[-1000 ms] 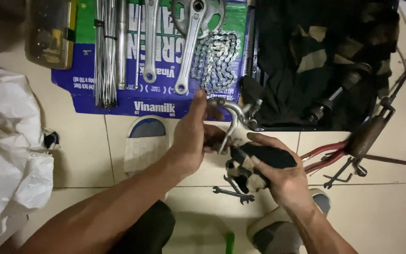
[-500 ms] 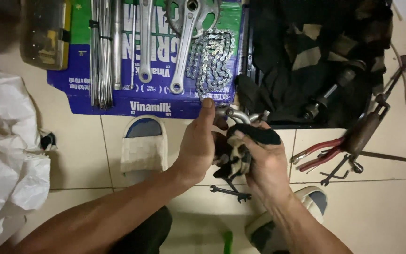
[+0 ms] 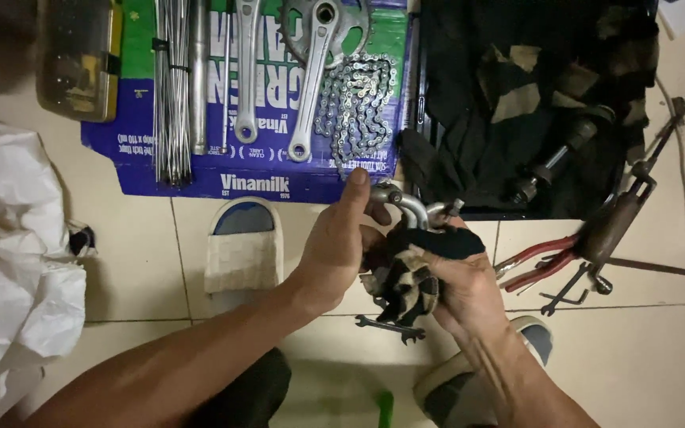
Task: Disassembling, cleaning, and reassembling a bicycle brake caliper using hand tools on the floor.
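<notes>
My left hand grips a curved silver metal bicycle part, thumb up near its top end. My right hand holds a dark camouflage-patterned rag pressed around the lower side of that part. Both hands meet above the tiled floor, just in front of a flattened blue and green cardboard sheet. A small flat wrench lies on the tile under the hands.
On the cardboard lie a spoke bundle, crank arms with a chainring and a chain. Dark cloth with a hub axle lies at right, red-handled pliers beside it. White plastic bag at left, sandals below.
Both hands have drawn together and shifted slightly up and left; the rag-wrapped right hand now presses closer around the metal part. The view has shifted a little.
</notes>
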